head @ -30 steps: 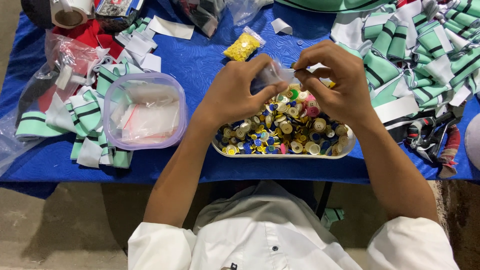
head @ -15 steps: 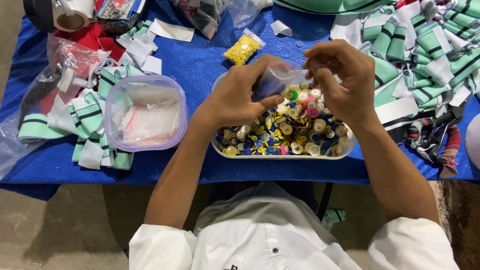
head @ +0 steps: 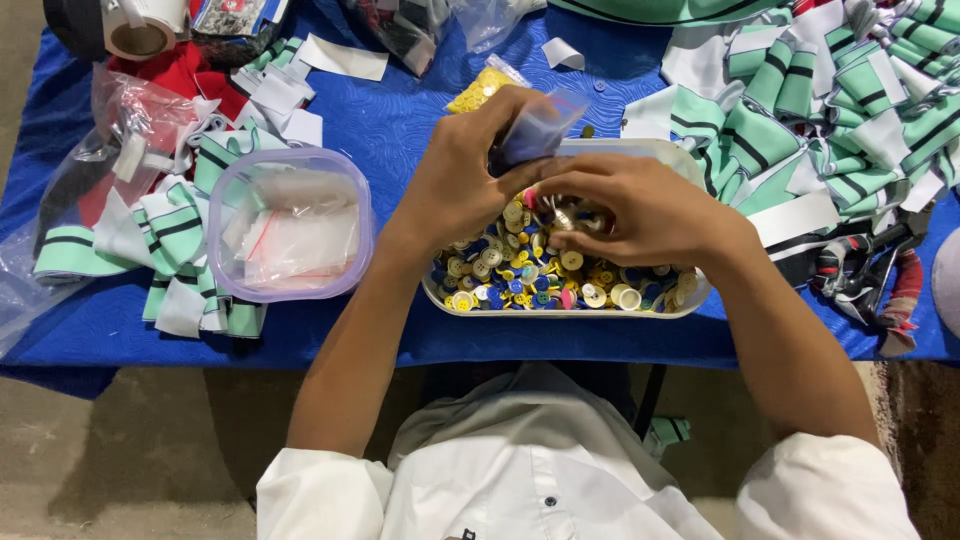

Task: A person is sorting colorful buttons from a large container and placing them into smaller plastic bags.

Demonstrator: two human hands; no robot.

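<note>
With our left hand grasping the small clear bag, we should keep it upright while our right hand, fingers curled, picks among the buttons in the tray.

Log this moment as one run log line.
left hand: holds small clear bag | right hand: in button tray | lidded tub: beside

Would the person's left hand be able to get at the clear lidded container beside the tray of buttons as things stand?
Probably yes, though not at once: the container sits uncovered on the blue table to that side, but the left hand is holding a small clear bag over the tray.
</note>
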